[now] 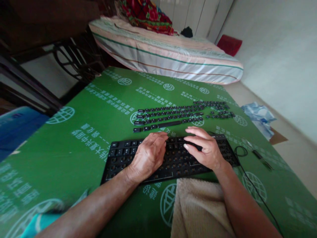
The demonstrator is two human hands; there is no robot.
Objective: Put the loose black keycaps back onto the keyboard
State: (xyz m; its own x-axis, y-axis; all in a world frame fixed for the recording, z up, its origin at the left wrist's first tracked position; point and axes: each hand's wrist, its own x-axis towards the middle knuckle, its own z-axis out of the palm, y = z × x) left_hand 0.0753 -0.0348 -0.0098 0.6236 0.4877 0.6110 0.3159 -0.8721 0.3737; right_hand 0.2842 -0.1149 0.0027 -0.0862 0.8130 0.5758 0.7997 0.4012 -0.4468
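Note:
A black keyboard (119, 158) with most of its keycaps off lies on the green printed table cover (81, 142). My left hand (148, 155) rests over the keyboard's middle, fingers curled together near the top rows; what they pinch is hidden. My right hand (206, 147) hovers over the keyboard's right half with its fingers stretched out and slightly apart. Rows of removed black keycaps (173, 115) are laid out on the cover just beyond the keyboard.
A beige towel (198, 208) lies in front of the keyboard. The keyboard's black cable (250, 178) runs off to the right, near a small dark tool (261, 160). A striped mattress (168, 56) stands behind the table, crumpled blue-white cloth (260, 115) on the floor.

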